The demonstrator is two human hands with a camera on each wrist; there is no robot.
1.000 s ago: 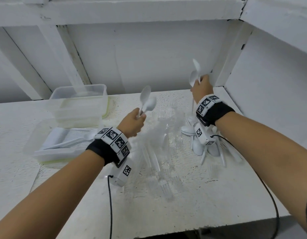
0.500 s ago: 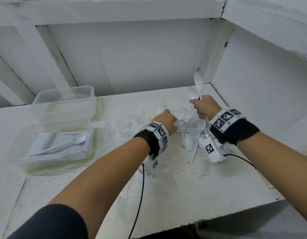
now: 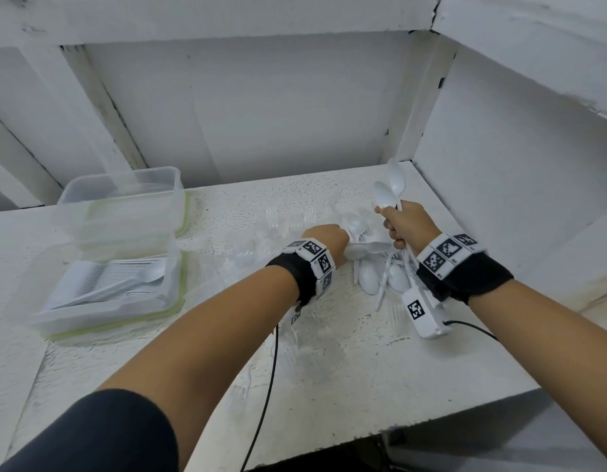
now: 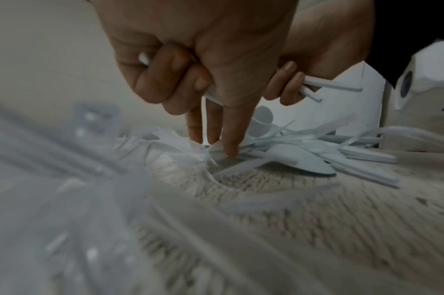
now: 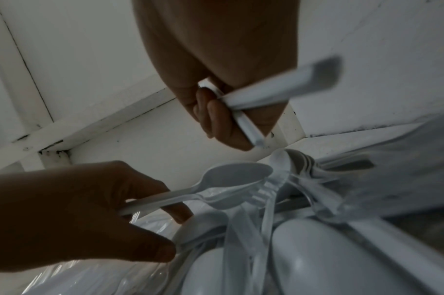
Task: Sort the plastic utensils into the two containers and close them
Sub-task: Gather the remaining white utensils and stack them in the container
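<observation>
A pile of white plastic spoons (image 3: 369,281) lies at the table's right end, and clear plastic forks (image 3: 288,218) are scattered to its left. My left hand (image 3: 339,238) is down at the pile. It grips white spoons (image 5: 237,175) by their handles with its curled fingers, while the thumb and two straight fingers (image 4: 231,139) touch a spoon on the pile. My right hand (image 3: 399,226) hovers just above the pile and grips two white spoons (image 3: 392,187) upright, bowls up. Two clear containers stand at the far left.
The front container (image 3: 172,301) holds clear forks and one white spoon; the back container (image 3: 125,189) looks empty. White walls close in the table's back and right sides. A black cable (image 3: 261,417) runs off the front edge.
My left hand went from mid-table, spoons raised, right and down to the spoon pile. My right hand sank with its two spoons to just above the pile.
</observation>
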